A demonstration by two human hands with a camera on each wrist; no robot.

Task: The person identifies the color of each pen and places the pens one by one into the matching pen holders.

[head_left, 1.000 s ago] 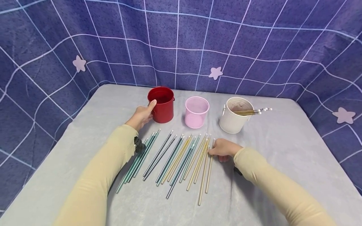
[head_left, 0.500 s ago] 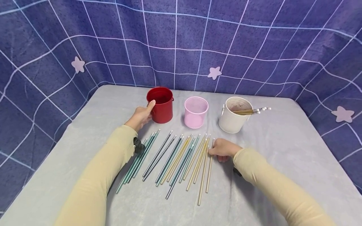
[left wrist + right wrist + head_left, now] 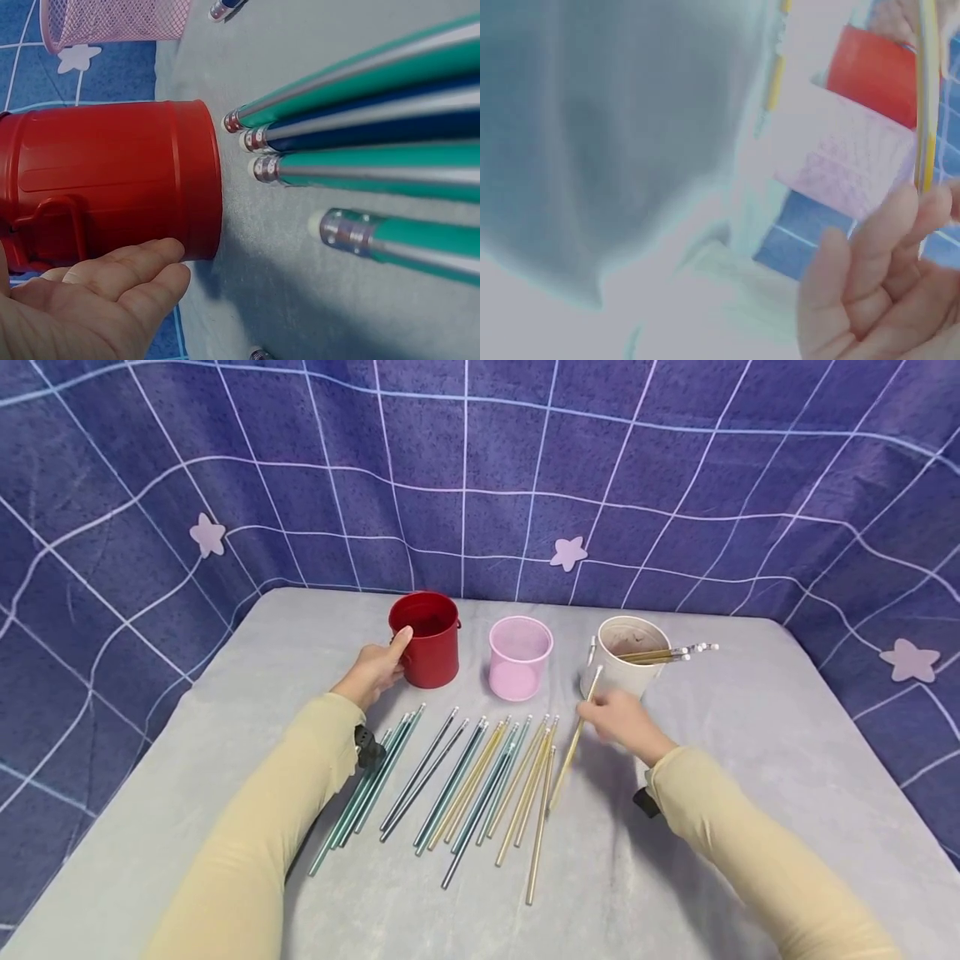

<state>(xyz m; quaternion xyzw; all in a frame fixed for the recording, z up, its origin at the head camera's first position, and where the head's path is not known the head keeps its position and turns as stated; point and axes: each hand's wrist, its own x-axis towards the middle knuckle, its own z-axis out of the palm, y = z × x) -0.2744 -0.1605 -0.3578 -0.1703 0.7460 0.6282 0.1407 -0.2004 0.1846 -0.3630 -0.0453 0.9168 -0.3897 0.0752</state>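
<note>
Our right hand (image 3: 622, 720) pinches the gold pencil (image 3: 573, 745), left hand (image 3: 375, 668) rests straight-fingered on the red bucket (image 3: 435, 656); imo we'd swing the tail end clear of the other pencils (image 3: 539, 839).

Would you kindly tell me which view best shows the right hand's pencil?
The head view: the gold pencil shows from eraser to lower end, only the right hand covering part. The right wrist view cuts it at the top edge; the left wrist view misses it.
</note>
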